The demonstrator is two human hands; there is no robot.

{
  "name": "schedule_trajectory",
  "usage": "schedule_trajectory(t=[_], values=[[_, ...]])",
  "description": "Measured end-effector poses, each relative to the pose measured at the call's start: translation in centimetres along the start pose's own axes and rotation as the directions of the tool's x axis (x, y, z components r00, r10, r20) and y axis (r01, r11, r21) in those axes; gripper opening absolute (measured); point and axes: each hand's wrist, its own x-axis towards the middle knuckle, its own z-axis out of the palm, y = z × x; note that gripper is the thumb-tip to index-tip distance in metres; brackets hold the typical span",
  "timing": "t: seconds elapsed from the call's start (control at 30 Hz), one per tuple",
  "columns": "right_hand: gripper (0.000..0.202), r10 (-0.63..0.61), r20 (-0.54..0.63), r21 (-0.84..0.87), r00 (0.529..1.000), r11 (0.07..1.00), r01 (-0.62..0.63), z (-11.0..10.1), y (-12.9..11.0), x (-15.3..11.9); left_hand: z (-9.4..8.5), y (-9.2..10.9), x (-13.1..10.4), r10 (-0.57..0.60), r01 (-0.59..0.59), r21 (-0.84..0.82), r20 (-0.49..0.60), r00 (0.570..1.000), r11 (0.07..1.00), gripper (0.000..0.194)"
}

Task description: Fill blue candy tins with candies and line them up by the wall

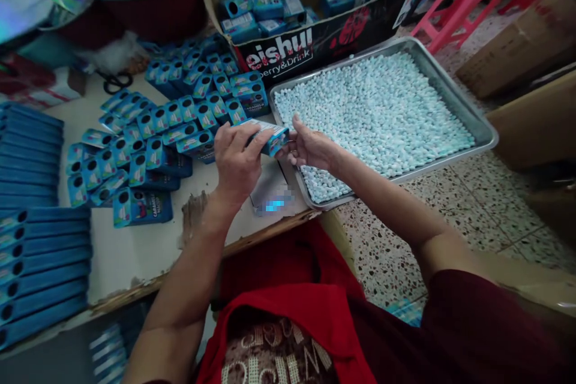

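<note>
My left hand (240, 153) is closed around a small blue box (275, 139), held tilted above the table with one end toward the right. My right hand (312, 145) is at that end, its thumb raised apart and its fingers loosely curved, the fingertips at or against the box. Whether something small lies in those fingers is hidden. Below the hands is a flat scale (270, 183) with a lit blue display. Right of it, a metal tray (488, 132) holds a layer of small pale-blue and white pellets (378, 114), with my right hand over its near-left edge.
Many blue boxes with dark round windows (173, 114) cover the table's left part. Stacks of flat blue cartons (42, 270) stand at far left. Behind the tray is an open cardboard box (288, 51) with more blue boxes. Scissors (117, 81) and a pink stool (463, 0) lie farther back.
</note>
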Motion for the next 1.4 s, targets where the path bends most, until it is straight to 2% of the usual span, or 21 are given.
schedule_trajectory(t=[0.1,0.27,0.37,0.53,0.63,0.77,0.97,1.13,1.27,1.4], values=[[0.069,0.037,0.002,0.081,0.999,0.996,-0.037,-0.4,-0.1,0.0,0.5,-0.1,-0.6,-0.046,0.047,0.019,-0.024,0.999,0.999,0.038],[0.069,0.046,-0.009,0.123,0.999,0.991,-0.045,-0.7,0.1,0.4,0.1,1.1,-0.3,0.011,-0.014,-0.030,-0.106,0.994,0.999,0.038],[0.068,0.029,-0.014,0.150,0.999,0.988,-0.027,-1.0,0.2,0.5,0.5,1.1,-0.1,0.009,-0.011,-0.022,-0.096,0.995,1.000,0.038],[0.063,0.048,-0.018,0.188,0.999,0.981,-0.044,-1.4,0.2,0.5,1.3,0.0,-0.9,-0.061,0.058,-0.045,-0.091,0.994,0.997,0.038],[0.062,0.073,-0.032,0.200,0.997,0.978,-0.065,-1.3,0.1,0.4,0.7,0.2,-1.3,-0.081,0.077,-0.052,-0.084,0.993,0.996,0.038],[0.062,0.077,-0.058,0.214,0.995,0.975,-0.063,-1.1,-0.1,0.3,0.1,1.3,-1.1,-0.049,0.046,-0.023,-0.115,0.992,0.999,0.035],[0.063,0.081,-0.022,0.193,0.996,0.978,-0.076,-1.5,0.1,0.5,1.1,1.8,-0.5,-0.069,0.069,-0.005,-0.108,0.992,0.998,0.040],[0.065,0.068,-0.030,0.208,0.997,0.976,-0.060,-1.5,0.4,0.6,1.0,1.8,-1.0,-0.084,0.081,-0.036,-0.105,0.991,0.996,0.035],[0.060,0.058,-0.052,0.212,0.997,0.976,-0.046,-1.3,0.5,0.6,1.7,1.2,-1.0,-0.127,0.124,-0.056,-0.056,0.990,0.991,0.036],[0.051,0.065,-0.063,0.233,0.996,0.971,-0.048,-1.3,0.3,0.4,2.4,0.9,-1.0,-0.152,0.145,-0.080,-0.086,0.985,0.986,0.040]])
